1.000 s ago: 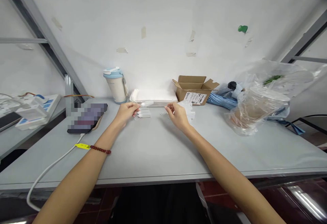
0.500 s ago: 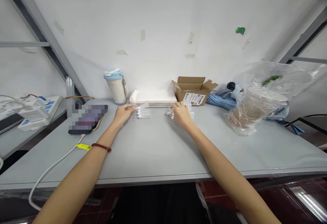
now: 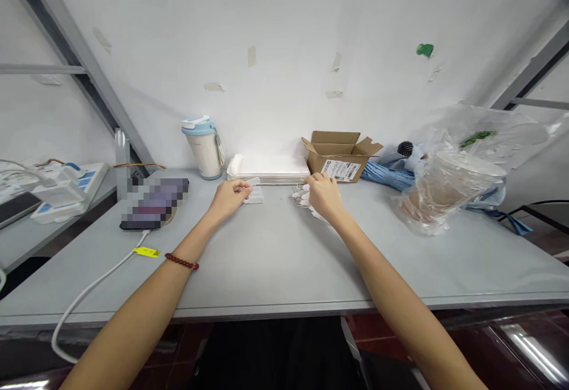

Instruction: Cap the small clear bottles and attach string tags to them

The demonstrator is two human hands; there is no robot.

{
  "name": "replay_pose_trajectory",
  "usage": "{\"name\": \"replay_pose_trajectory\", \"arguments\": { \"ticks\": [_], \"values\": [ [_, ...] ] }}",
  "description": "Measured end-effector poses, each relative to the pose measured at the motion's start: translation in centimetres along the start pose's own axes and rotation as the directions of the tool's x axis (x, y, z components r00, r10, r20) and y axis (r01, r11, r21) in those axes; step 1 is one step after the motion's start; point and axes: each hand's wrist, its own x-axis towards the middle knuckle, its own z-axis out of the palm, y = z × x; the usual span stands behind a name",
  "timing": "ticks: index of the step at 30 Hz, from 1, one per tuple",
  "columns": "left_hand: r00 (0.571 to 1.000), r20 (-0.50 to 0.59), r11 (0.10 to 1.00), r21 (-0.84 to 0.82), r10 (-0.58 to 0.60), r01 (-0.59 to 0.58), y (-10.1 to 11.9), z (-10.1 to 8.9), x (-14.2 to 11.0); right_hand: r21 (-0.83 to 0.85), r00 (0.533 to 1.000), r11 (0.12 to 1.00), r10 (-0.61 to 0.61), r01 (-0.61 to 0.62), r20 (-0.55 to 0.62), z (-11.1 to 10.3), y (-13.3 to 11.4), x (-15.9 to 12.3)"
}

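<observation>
Small white tag-like pieces with thin strings lie in two groups on the grey table. My left hand is closed in a pinch over the left group of white pieces, hiding part of it; what its fingertips hold is too small to make out. On the other side, my right hand has its fingertips pinched together at the right group of white tags, where a thin string shows by the fingers. Part of that group is hidden beneath the hand. Behind both hands lies a flat white stack.
An open cardboard box stands right of the stack, a blue-lidded cup left of it. A phone with a white cable lies at left. At right are a folded blue umbrella and a plastic-wrapped container.
My left hand has moved right, over the left group of white pieces. My right hand has shifted slightly right, and the tags beneath it now lie more fanned and tilted.
</observation>
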Motion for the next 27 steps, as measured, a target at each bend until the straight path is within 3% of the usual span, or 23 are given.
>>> {"name": "replay_pose_trajectory", "arguments": {
  "ticks": [7,14,27],
  "values": [
    [0.994,0.106,0.997,0.082,-0.001,-0.008,0.1,0.3,-0.2,0.028,0.996,0.996,0.088,-0.088,0.011,-0.9,1.6,0.1],
    [0.977,0.213,0.993,0.111,0.003,-0.027,0.3,0.9,-0.9,0.044,0.994,0.994,0.099,-0.101,0.044,-0.8,1.7,0.1],
    [0.968,0.250,0.975,0.207,0.030,-0.083,0.6,1.1,-1.3,0.058,0.987,0.995,0.078,-0.087,0.141,-0.5,1.5,-0.3]
  ]
}}
